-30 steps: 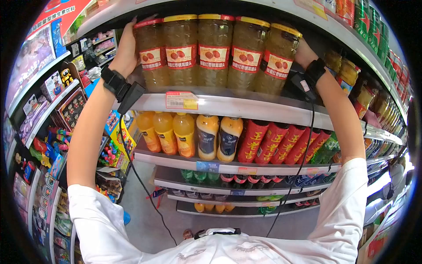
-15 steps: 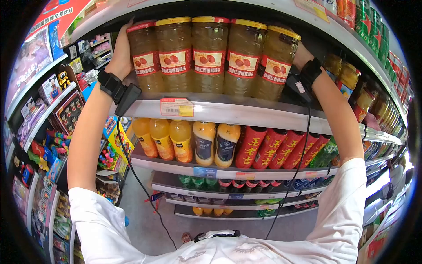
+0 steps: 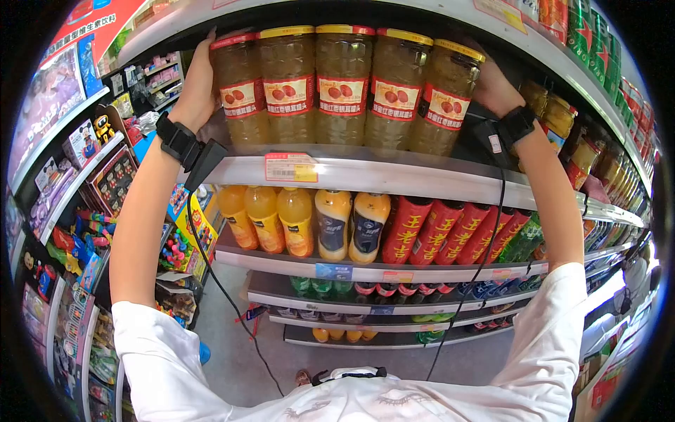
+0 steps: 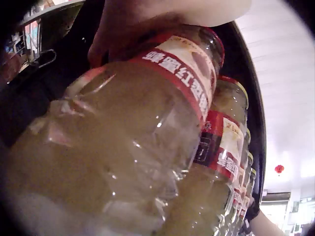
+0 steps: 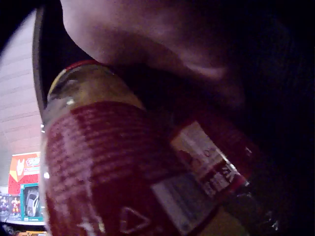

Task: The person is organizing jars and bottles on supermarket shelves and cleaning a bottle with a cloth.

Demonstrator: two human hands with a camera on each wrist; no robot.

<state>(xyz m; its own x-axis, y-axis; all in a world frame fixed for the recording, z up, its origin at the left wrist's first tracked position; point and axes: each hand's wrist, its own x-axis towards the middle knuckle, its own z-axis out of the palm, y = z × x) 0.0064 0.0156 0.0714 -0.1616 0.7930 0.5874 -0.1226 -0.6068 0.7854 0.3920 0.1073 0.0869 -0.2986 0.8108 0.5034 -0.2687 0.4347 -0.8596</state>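
Jars (image 3: 344,88), 5 in row, on upper shelf (image 3: 394,177), at its near edge. I see left hand (image 3: 195,83) flat on left-end jar (image 3: 240,91), fingers (image 3: 205,50) together, straight up its side. At right end, right hand (image 3: 494,88) against right-end jar (image 3: 443,98); its fingers hidden behind glass, cannot tell their state. Yellow price tag (image 3: 290,167) on shelf edge; orange bottles (image 3: 266,214) on shelf below.
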